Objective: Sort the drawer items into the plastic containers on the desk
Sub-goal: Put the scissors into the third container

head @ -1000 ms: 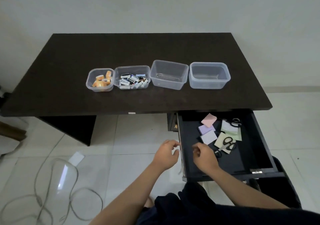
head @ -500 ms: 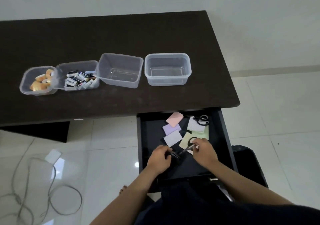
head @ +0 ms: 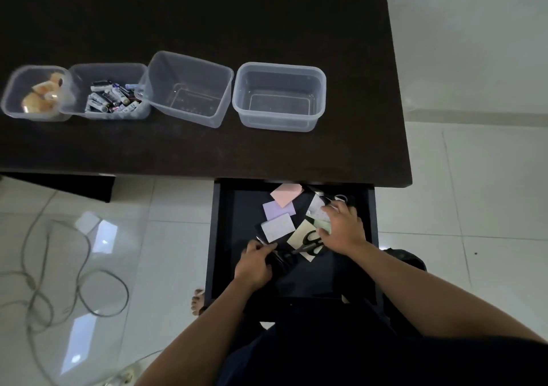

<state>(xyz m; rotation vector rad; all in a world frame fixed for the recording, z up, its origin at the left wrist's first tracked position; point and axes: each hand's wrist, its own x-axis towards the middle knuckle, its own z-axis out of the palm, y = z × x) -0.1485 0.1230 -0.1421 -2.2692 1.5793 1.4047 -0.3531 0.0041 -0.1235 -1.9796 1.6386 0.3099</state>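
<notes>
The open black drawer (head: 308, 282) under the dark desk (head: 207, 154) holds pink (head: 286, 194), purple (head: 277, 209), white (head: 277, 227) and pale yellow (head: 298, 233) sticky notes. Black-handled scissors (head: 311, 241) lie on the yellow note. My left hand (head: 255, 264) grips a small pair of scissors (head: 281, 259) at the drawer's left front. My right hand (head: 344, 228) lies with fingers spread over the right-hand notes, its fingertips by another pair of scissors (head: 341, 198) at the drawer's back right. On the desk stand four clear containers: tape rolls (head: 32, 95), batteries (head: 109, 92), two empty ones (head: 189, 89) (head: 278, 98).
Grey cables (head: 83, 282) and a clear plastic sheet (head: 98, 237) lie on the white tiled floor at the left. A dark object (head: 406, 261) stands to the right of the drawer. My bare foot (head: 197, 299) shows beside the drawer's left front corner.
The view has tilted down and closer. My right hand moved from the middle scissors toward the drawer's back right. My left hand still holds the small scissors.
</notes>
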